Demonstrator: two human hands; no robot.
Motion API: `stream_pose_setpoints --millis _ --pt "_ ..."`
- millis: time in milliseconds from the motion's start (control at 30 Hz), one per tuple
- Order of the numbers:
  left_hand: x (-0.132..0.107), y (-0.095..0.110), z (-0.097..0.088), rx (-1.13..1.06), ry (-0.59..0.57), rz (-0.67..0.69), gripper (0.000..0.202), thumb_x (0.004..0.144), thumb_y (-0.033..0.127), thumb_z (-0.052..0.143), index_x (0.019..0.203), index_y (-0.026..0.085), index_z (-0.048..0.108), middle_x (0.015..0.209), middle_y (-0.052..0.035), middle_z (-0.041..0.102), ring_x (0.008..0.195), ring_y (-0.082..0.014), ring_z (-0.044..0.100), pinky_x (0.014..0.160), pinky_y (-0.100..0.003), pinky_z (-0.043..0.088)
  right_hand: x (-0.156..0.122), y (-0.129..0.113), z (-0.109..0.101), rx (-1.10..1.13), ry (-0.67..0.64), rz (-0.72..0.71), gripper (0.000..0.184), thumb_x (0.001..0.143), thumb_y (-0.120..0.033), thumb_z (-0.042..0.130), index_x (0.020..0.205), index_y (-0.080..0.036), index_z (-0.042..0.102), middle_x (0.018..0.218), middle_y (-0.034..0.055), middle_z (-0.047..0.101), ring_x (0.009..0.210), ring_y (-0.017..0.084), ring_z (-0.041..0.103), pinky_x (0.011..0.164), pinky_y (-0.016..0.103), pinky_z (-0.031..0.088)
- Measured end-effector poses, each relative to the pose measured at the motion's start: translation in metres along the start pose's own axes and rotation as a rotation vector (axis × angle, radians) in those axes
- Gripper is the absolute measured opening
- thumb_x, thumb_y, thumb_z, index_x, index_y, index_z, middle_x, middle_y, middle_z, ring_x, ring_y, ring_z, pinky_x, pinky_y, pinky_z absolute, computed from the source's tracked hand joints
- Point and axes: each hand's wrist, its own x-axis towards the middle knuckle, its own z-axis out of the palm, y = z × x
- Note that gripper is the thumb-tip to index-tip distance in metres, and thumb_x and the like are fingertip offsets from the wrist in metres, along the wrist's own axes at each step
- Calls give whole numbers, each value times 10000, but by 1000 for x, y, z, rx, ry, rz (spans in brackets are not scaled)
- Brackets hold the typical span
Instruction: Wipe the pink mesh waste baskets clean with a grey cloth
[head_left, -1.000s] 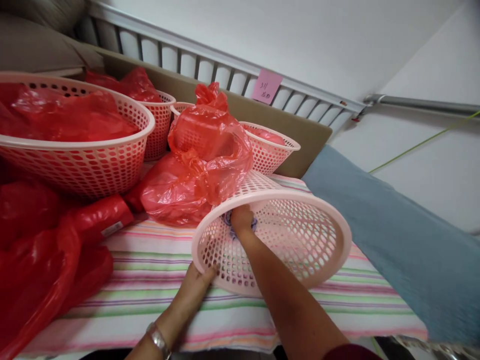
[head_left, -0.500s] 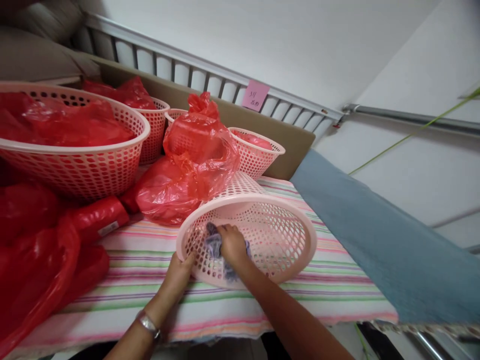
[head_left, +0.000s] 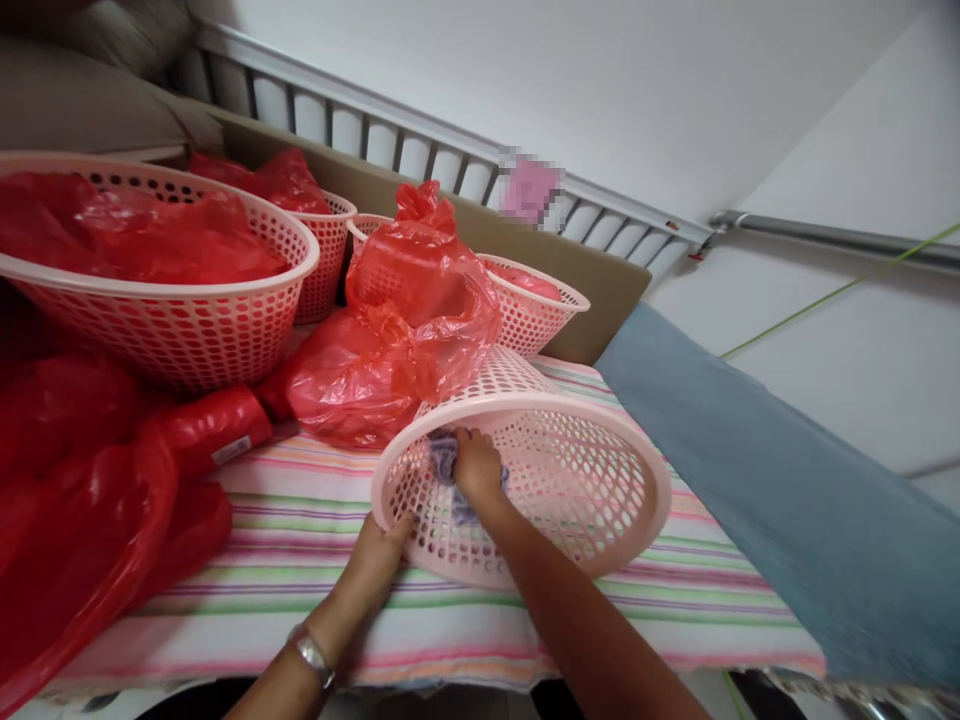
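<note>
A pale pink perforated plastic basket point(head_left: 600, 480) lies on its side, its wide mouth facing me. My left hand point(head_left: 386, 545) grips the rim at the lower left, thumb on the inside and the other fingers hidden behind. Inside the basket, my right hand point(head_left: 480, 470) is closed on a bluish-purple cloth point(head_left: 465, 508) and presses it against the inner left wall. Parts of the cloth stick out on both sides of the fingers. Behind the basket, a knotted red plastic bag point(head_left: 397, 330) rests up against it.
More pink baskets with red bags stand at the left, a large one point(head_left: 172, 330) nearest, and a small one point(head_left: 525, 300) behind. Red bags point(head_left: 82, 530) heap at the left front. A striped cloth point(head_left: 300, 560) covers the surface; a blue-grey sheet point(head_left: 720, 470) hangs at the right.
My right hand and the cloth have shifted slightly up along the basket's inside wall. The whole view has moved a little, so everything appears further right. My left hand keeps its grip on the rim.
</note>
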Motion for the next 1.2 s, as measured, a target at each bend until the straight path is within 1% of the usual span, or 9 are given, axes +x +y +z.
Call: stream_pose_setpoints --millis 67,167,333,467,600,733,867,1000,1200 --pt "0 -2 0 33 -36 19 481 762 230 589 1231 161 508 1329 -126 526 1243 -253 457 1094 -429 275 29 0 10 -9 20 73 330 872 -140 359 1137 -190 550 1036 125 576 924 235 504 717 313 351" --pt "-1 -3 0 61 -59 25 476 784 222 568 1249 172 483 1340 -119 514 1262 -244 434 1107 -430 251 52 1 21 -16 31 137 351 871 -121 342 1146 -162 558 1045 151 581 969 253 504 745 331 363" --pt "-3 1 3 60 -51 12 470 772 234 580 1231 168 508 1348 -120 508 1262 -258 434 1101 -422 266 52 6 21 -6 14 101 355 862 -122 359 1129 -199 580 1022 119 598 947 239 516 739 317 370" --pt "-3 -1 4 9 -56 5 490 759 241 593 1237 178 508 1365 -112 494 1268 -259 429 1065 -398 334 13 1 8 17 7 8 349 846 -132 392 1129 -233 569 994 83 597 893 214 516 717 293 362" --pt "-4 1 5 -25 -37 10 503 733 269 630 1213 159 528 1306 -116 555 1241 -262 463 1036 -381 372 -54 -8 -7 58 8 -103 349 803 -88 422 1073 -244 581 1009 57 593 907 189 498 771 272 346" --pt "-12 16 3 13 -61 45 543 705 322 672 1197 130 544 1244 -134 602 1183 -278 520 1041 -390 360 -113 -3 -18 178 -33 -173 351 768 -46 416 989 -242 606 1006 49 585 929 201 472 794 281 323" --pt "-15 24 -7 135 -76 94 531 727 360 652 1197 140 543 1141 -132 660 1042 -295 609 951 -414 439 -134 7 -23 229 -111 -210 352 769 -48 417 965 -262 616 987 40 586 930 209 464 786 293 312" --pt "-10 18 -11 195 -47 37 393 749 375 588 1048 124 629 977 -120 714 933 -313 639 864 -428 481 -101 8 -20 190 -82 -151 345 762 -51 430 984 -241 613 980 53 596 897 203 486 777 288 322" --pt "-15 22 -3 307 54 -9 385 649 403 625 918 132 675 910 -120 721 911 -346 622 840 -449 476 1 3 0 205 61 57 359 859 -127 342 1102 -193 597 1006 84 622 959 225 524 837 301 356"
